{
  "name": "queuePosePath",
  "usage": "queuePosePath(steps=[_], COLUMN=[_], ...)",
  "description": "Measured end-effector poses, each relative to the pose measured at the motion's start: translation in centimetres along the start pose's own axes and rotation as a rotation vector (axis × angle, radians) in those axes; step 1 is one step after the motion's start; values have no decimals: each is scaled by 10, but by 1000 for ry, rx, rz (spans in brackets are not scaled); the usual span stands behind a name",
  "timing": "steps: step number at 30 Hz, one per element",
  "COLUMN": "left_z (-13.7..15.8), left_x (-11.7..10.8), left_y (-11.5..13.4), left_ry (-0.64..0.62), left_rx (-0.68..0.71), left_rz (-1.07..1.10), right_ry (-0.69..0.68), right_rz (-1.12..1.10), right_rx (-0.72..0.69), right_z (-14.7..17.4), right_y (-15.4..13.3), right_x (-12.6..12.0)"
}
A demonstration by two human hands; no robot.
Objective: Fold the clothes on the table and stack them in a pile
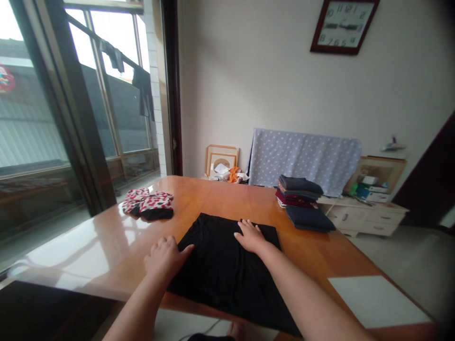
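Note:
A black garment (227, 265), folded into a broad rectangle with some wrinkles, lies on the glossy wooden table (227, 192). Its near edge reaches over the table's front. My left hand (164, 255) is at the garment's left edge, with the thumb stretched out over the cloth and the other fingers bent, off to the left of it. No cloth shows in its grasp. My right hand (251, 237) lies flat on the garment's far right part, fingers spread.
Patterned red-and-white clothing (148, 201) lies at the table's far left. A stack of folded clothes (300, 192) stands at the right, a navy folded piece (310, 218) before it. A white sheet (378, 299) lies near right. Behind are a cloth-draped object (302, 158) and a low cabinet (377, 220).

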State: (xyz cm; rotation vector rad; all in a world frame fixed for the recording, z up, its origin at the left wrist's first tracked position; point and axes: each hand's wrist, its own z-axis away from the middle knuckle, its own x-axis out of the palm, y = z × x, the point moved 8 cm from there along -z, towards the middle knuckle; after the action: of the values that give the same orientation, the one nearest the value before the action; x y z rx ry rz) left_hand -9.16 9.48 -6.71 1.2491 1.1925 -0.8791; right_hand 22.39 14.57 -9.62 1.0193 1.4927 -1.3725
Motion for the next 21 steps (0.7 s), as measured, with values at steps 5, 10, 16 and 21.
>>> queuePosePath(steps=[5,10,16,21], left_z=[6,15,26,30], left_x=[-2,-4,-7,1], left_y=[-8,-6,-7,-4], left_ry=[-118,-166,-112,-195], left_rx=[-57,-18,16,67], left_rz=[52,64,100,120], right_ry=[190,105,35,-7], right_rz=[-129,-182,-134,-52], right_rx=[1,43,86,175], right_z=[-21,-53,-78,-84], right_y=[-39,-95,-150,-165], right_x=[-21,-1,27,40])
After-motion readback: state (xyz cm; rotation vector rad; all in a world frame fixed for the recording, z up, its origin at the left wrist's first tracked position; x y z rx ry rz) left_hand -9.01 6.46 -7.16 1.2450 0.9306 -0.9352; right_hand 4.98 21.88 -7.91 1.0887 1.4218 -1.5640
